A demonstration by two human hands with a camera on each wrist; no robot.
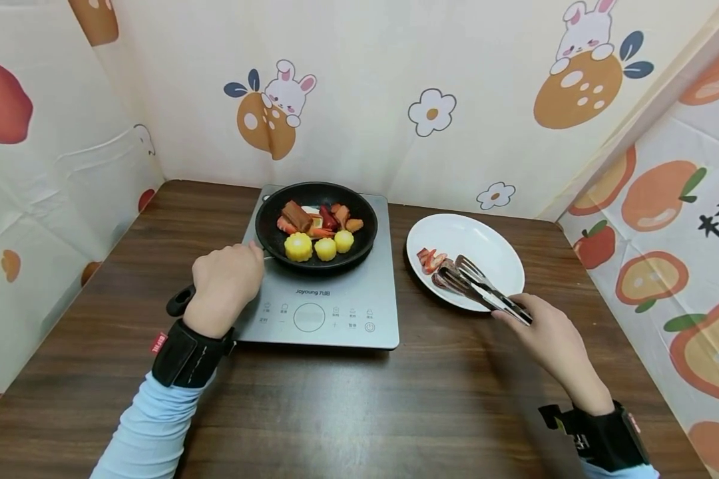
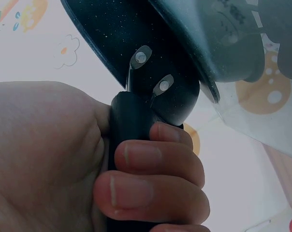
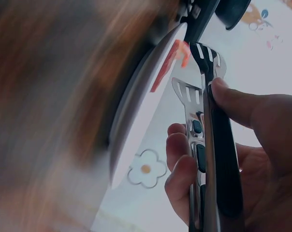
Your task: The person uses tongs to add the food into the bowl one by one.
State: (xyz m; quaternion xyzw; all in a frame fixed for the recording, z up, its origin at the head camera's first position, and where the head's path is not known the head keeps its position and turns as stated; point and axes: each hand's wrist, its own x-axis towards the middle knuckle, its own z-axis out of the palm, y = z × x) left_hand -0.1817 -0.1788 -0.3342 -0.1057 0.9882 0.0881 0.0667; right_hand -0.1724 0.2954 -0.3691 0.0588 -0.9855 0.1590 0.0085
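My left hand point(image 1: 228, 286) grips the black handle point(image 2: 131, 111) of a frying pan point(image 1: 293, 193) with its fingers wrapped round it. In the pan lie yellow corn pieces point(image 1: 299, 247) along the near side, with brown and reddish food pieces point(image 1: 296, 216) behind them. My right hand point(image 1: 551, 332) holds metal tongs point(image 3: 218, 154) with black grips, thumb on one arm and fingers on the other. The slotted tong heads are apart, low over the left part of a white plate point(image 1: 485, 243). Red-and-white food pieces point(image 1: 429, 259) lie there beside the heads, partly hidden by them.
The pan sits on a silver induction cooker point(image 1: 359, 299) with a touch panel at its front. The plate stands to its right on a dark wooden table point(image 1: 335, 406). A patterned cloth point(image 1: 365, 100) hangs along the back and both sides.
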